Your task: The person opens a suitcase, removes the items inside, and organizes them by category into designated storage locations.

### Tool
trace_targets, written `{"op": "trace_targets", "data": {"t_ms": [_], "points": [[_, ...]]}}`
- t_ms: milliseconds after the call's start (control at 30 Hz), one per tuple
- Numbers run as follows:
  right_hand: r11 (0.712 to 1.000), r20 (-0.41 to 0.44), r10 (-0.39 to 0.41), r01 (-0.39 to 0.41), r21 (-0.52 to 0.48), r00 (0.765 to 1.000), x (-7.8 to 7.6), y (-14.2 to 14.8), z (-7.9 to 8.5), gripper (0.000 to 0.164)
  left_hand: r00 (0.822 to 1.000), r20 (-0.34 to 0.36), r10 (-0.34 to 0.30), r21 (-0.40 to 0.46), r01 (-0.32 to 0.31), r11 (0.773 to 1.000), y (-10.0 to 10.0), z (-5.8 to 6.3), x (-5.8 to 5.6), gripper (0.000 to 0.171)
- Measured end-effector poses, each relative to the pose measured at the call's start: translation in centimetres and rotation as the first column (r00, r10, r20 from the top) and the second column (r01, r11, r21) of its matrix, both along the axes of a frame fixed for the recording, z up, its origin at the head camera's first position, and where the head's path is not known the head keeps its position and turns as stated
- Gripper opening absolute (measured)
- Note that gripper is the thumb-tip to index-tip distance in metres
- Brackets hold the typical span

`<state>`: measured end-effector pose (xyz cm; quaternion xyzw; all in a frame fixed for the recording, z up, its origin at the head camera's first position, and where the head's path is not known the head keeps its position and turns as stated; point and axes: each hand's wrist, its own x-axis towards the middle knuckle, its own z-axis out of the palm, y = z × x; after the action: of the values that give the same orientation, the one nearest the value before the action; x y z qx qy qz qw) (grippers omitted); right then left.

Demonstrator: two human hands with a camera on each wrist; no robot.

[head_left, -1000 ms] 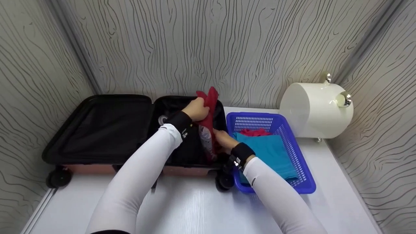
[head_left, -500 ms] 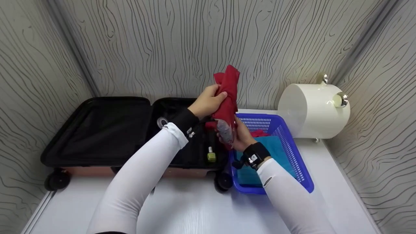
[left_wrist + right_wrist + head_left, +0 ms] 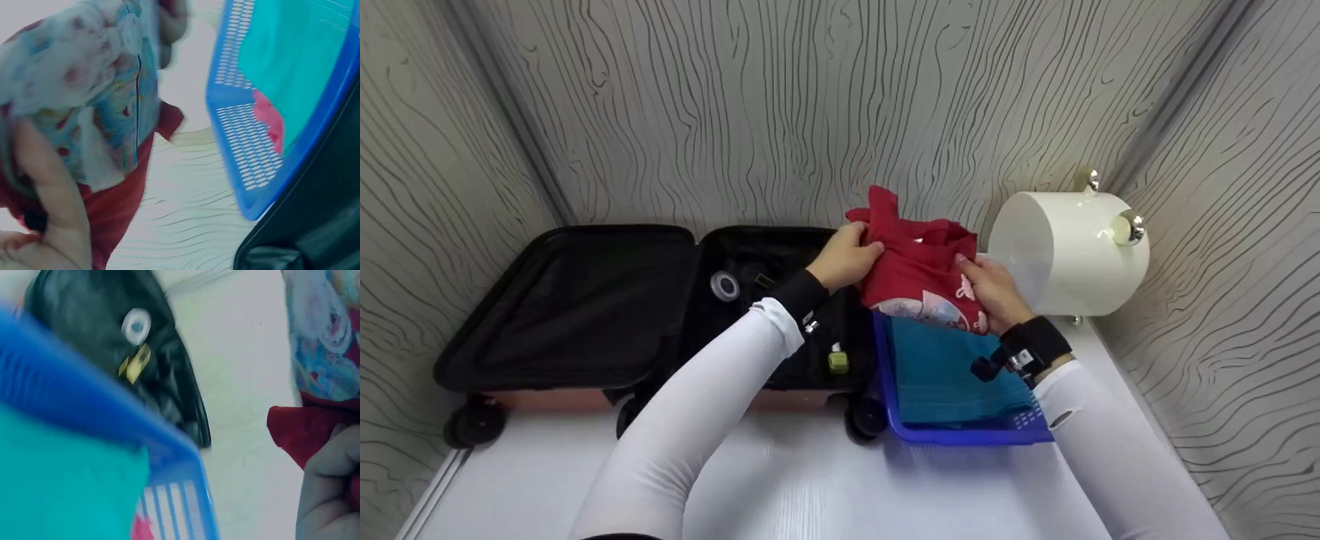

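Red garment [image 3: 913, 264] held up over the far end of the blue basket [image 3: 964, 436], clear of its rim; my left hand [image 3: 846, 259] pinches its left side, thumb in front, and my right hand [image 3: 994, 291] pinches the right edge, thumb uppermost; main risk, I judge, is the folds coming loose, since only the two sides are gripped and any pull outward would spread the layers; the free flap at the left end could also flop over, and a slack right thumb would let that corner drop onto the teal cloth [image 3: 941, 367] in the basket; the flap points away from me, past the basket's far end; the printed part lies along the near edge; bundle is nearly as deep as wide, so the long axis is weak; I'd put it across the basket, hand to hand, dipping slightly rightward.
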<state>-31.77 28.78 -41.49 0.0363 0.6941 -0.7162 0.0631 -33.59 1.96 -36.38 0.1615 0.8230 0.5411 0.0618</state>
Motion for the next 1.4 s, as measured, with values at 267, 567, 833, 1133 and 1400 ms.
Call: {"op": "trace_targets", "data": {"t_ms": [267,567,833,1133,1400], "points": [[0.916,-0.165,0.080,-0.007,0.401,0.983,1.2,3.7,0.4,0.048,0.998,-0.060,0.014,-0.228,-0.027,0.973,4.5,-11.4,-6.2,0.014],[0.626,-0.256,0.215,0.068,0.777,0.942,2.2,4.8,-3.6,0.021,0.997,-0.037,-0.064,-0.537,0.034,0.843,9.5,-18.8,-7.3,0.055],[0.521,-0.140,0.281,-0.028,0.853,0.949,3.4,5.0,-7.0,0.031,0.978,-0.071,-0.195,-0.711,0.087,0.697,7.6,-8.8,3.7,0.017],[0.309,0.155,0.328,-0.260,0.915,0.932,2.1,6.2,-7.1,0.028,0.920,-0.170,-0.353,-0.841,0.052,0.539,7.6,-10.6,3.6,0.017],[0.078,0.182,0.309,-0.215,0.973,0.934,1.7,4.6,-6.3,0.014,0.904,-0.238,-0.356,-0.871,-0.036,0.490,8.2,-11.3,3.4,0.016]]}}
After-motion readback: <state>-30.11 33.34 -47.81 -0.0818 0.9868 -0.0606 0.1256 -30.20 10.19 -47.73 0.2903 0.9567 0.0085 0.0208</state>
